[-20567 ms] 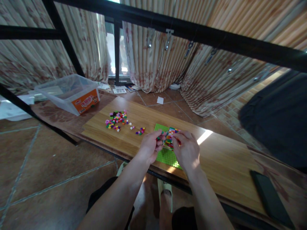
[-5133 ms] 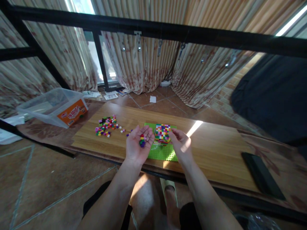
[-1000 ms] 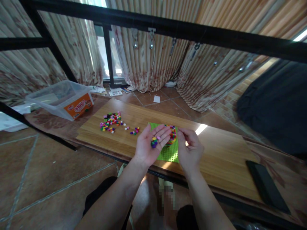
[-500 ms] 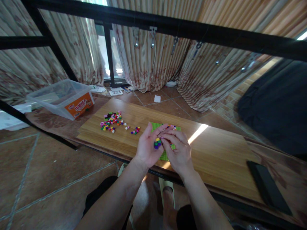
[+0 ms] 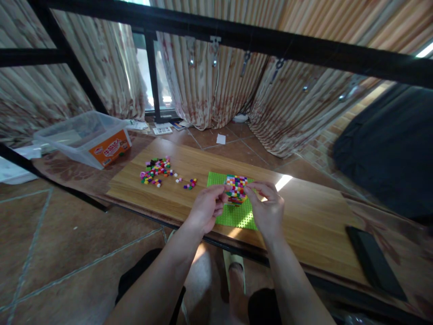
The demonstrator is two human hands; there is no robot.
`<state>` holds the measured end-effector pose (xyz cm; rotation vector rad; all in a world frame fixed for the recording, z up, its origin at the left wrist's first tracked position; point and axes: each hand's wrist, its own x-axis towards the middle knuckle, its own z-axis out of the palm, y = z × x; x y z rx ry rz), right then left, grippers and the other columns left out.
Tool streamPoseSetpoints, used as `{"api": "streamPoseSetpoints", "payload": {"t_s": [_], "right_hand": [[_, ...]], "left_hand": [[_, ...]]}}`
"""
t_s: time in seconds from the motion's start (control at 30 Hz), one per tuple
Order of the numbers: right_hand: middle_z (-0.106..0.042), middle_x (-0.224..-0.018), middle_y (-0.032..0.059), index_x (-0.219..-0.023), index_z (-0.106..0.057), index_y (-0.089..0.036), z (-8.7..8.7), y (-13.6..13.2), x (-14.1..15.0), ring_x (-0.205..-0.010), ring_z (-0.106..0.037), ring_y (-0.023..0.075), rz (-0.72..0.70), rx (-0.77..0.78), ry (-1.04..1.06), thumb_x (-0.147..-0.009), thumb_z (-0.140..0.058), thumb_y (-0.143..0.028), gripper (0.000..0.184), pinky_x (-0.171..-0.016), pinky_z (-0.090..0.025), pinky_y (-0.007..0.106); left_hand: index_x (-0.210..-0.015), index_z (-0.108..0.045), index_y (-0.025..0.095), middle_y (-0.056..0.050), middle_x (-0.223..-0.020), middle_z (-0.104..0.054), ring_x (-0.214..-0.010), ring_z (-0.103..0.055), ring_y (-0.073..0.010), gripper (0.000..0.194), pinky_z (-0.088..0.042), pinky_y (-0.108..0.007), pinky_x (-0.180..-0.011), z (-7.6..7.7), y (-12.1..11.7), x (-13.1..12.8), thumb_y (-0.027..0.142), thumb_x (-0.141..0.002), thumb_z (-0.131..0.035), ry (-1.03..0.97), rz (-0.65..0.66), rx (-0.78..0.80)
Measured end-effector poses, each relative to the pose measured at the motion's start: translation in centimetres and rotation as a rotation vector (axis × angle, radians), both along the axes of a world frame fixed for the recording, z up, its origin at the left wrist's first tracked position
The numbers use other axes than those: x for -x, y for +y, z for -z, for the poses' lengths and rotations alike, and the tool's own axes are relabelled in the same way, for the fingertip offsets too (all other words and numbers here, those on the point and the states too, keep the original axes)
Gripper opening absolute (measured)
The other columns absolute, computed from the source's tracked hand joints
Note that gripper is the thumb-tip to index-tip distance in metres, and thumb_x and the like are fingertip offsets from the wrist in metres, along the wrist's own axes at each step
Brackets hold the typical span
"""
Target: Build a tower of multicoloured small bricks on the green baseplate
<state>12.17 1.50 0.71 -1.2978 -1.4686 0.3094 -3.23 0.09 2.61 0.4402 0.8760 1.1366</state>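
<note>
A block of small multicoloured building bricks (image 5: 237, 186) stands on a green studded baseplate (image 5: 233, 220). My left hand (image 5: 207, 206) is at its left side, fingers curled in and thumb and forefinger close to the bricks. The loose bricks that lay in this palm a moment ago are hidden inside the curled fingers. On the other side, my right hand (image 5: 269, 205) pinches at the block's upper right edge. Its fingertips cover most of the small brick between them.
Loose bricks (image 5: 157, 171) lie heaped on the left of the wooden board (image 5: 304, 207), with a smaller cluster (image 5: 190, 184) nearer the baseplate. A clear plastic bin (image 5: 84, 140) stands at the left. A dark flat object (image 5: 375, 262) lies at the right end.
My left hand has turned over from an open palm bearing bricks and curled up. My right hand has moved right, from that palm to the brick block, which now shows between the hands.
</note>
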Motion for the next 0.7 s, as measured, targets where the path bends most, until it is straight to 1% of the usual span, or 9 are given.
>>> {"api": "streamPoseSetpoints", "payload": {"t_s": [0.1, 0.23, 0.37, 0.53, 0.7], "right_hand": [[-0.062, -0.091, 0.0026, -0.076, -0.072, -0.024, 0.7, 0.2, 0.4, -0.089, -0.059, 0.0178, -0.030, 0.007, -0.025, -0.075, -0.067, -0.032, 0.009, -0.082, -0.047, 0.037], [-0.062, -0.093, 0.0032, -0.076, -0.072, -0.025, 1.5, 0.6, 0.6, -0.091, -0.057, 0.0191, -0.024, -0.009, -0.123, -0.074, -0.067, -0.029, 0.007, -0.083, -0.047, 0.039], [-0.062, -0.092, 0.0035, -0.076, -0.072, -0.025, 1.6, 0.7, 0.5, -0.090, -0.057, 0.0196, 0.004, -0.011, -0.155, -0.074, -0.067, -0.028, 0.007, -0.083, -0.047, 0.039], [-0.063, -0.095, 0.0045, -0.079, -0.072, -0.022, 1.0, 0.5, 0.3, -0.091, -0.059, 0.0199, 0.002, 0.064, -0.034, -0.071, -0.069, -0.032, 0.013, -0.083, -0.047, 0.039], [-0.066, -0.093, 0.0074, -0.087, -0.070, -0.018, 1.3, 0.7, -0.1, -0.087, -0.061, 0.0199, 0.034, 0.138, 0.158, -0.076, -0.062, -0.038, 0.024, -0.073, -0.049, 0.036]], "left_hand": [[-0.088, -0.066, 0.013, 0.004, -0.051, -0.046, -0.036, -0.023, -0.0015, 0.018, -0.009, -0.017, -0.037, -0.1, -0.3, -0.6, 0.022, -0.078, -0.054, 0.137, 0.033, -0.040], [-0.095, -0.067, 0.014, 0.003, -0.049, -0.049, -0.035, -0.026, -0.0028, 0.023, -0.013, -0.019, -0.039, 0.0, -0.5, -1.3, 0.023, -0.080, -0.052, 0.259, 0.045, -0.063], [-0.090, -0.069, 0.015, 0.003, -0.047, -0.050, -0.038, -0.032, -0.0052, 0.021, -0.021, -0.021, -0.043, 0.4, -0.5, -1.8, 0.023, -0.079, -0.054, 0.304, 0.035, -0.120], [-0.091, -0.070, 0.016, 0.004, -0.046, -0.049, -0.040, -0.035, -0.0065, 0.022, -0.023, -0.021, -0.045, 0.6, -0.3, -2.0, 0.022, -0.078, -0.053, 0.339, 0.044, -0.141], [-0.098, -0.068, 0.015, 0.004, -0.046, -0.049, -0.039, -0.032, -0.0058, 0.027, -0.021, -0.021, -0.044, 0.4, -0.5, -2.1, 0.024, -0.080, -0.051, 0.369, 0.056, -0.125]]}}
